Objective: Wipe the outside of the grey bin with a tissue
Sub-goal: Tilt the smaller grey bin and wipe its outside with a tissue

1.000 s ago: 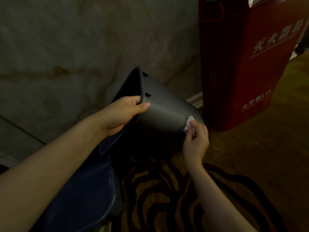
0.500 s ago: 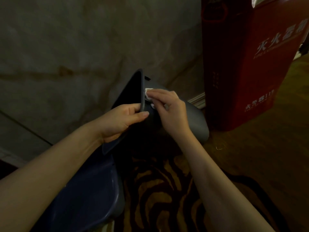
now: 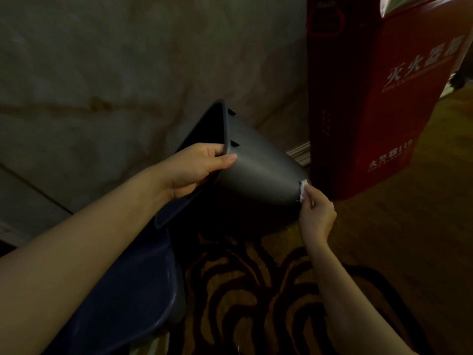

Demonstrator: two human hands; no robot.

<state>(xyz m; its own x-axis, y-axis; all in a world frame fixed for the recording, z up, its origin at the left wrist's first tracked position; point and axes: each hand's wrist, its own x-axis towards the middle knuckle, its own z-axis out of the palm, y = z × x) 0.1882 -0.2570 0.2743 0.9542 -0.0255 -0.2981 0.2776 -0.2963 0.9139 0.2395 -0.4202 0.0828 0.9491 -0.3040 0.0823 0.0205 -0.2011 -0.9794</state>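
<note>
Your left hand (image 3: 197, 167) clamps the light, stiff bin (image 3: 258, 172) by its rim, the best hold, while your right hand (image 3: 316, 216) pinches the soft tissue (image 3: 303, 191) against its slippery base edge.

Left hand (image 3: 197, 167) in a thumb-over grip, right hand (image 3: 317, 216) pinched shut, both forearms extended.

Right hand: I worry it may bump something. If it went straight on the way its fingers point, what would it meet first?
The tissue it pinches already touches the bin at its base. Beyond, probably the red box, though depth is unclear.
</note>
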